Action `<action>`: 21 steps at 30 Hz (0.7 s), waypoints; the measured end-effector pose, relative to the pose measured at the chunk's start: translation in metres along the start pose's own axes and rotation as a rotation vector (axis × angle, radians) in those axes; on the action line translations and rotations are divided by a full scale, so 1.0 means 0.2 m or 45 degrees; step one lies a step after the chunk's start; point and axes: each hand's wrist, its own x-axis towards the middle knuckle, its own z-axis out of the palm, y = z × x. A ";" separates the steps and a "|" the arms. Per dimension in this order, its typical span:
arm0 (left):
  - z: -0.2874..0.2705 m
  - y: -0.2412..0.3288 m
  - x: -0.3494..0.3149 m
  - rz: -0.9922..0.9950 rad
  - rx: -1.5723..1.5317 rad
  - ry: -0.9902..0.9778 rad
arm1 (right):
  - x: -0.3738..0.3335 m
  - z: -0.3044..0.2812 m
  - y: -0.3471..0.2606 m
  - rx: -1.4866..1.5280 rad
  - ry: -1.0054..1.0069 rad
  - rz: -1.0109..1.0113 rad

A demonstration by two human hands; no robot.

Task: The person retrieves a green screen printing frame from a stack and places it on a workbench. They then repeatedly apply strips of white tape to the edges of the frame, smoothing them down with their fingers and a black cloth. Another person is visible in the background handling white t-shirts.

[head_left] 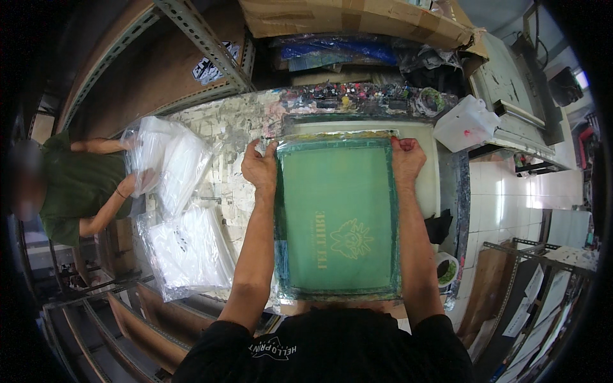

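A green screen-printing frame lies in front of me on the worktable, its mesh carrying a pale flower-like design and lettering. Tape and dark ink stains run along its borders. My left hand is closed at the far left corner, thumb and fingers pinching the edge. At the far right corner my right hand has its fingers curled over the rim. A shiny strip, perhaps clear tape or film, runs along the far edge between both hands. Beneath the frame shows a pale board, mostly hidden.
A co-worker at the left handles clear plastic bags; another white bagged stack lies nearer. At right are a white plastic jug, a black cloth and a tub. A cardboard box overhangs the far side.
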 end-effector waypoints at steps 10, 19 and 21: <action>-0.14 0.16 -0.20 0.977 0.147 -0.442 | -0.39 0.21 -0.29 -0.447 -0.217 -1.006; -0.18 0.05 -0.19 0.717 0.332 -0.706 | -0.36 0.17 -0.07 -0.765 -0.451 -1.019; -0.14 0.00 -0.19 0.701 0.184 -0.681 | -0.25 0.09 -0.02 -0.791 -0.358 -0.914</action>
